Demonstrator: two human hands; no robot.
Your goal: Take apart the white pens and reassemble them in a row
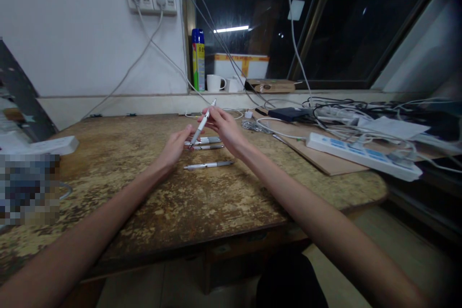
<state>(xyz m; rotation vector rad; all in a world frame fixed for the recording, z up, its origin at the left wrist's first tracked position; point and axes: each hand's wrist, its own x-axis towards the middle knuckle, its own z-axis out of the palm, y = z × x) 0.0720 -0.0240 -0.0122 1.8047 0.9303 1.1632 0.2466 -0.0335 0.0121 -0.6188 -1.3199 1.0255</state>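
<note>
A white ballpoint pen [204,122] with a grey grip is held up at a slant above the table, its tip pointing down and left. My right hand [225,127] pinches its upper part between thumb and fingers. Close to the pen's lower end is my left hand [176,145], its thumb apart from the fingers, which reach behind the grip; whether they touch it is hard to see. Below, several similar pens [207,147] lie side by side on the worn table, partly covered by my hands. Nearer to me, one separate pen [208,165] lies crosswise.
On the right, a white power strip [361,154] and tangled cables lie on a brown board [325,166]. Another white strip [59,145] sits at left. A spray can [198,60], a white mug [215,83] and a cardboard box [274,86] stand along the windowsill.
</note>
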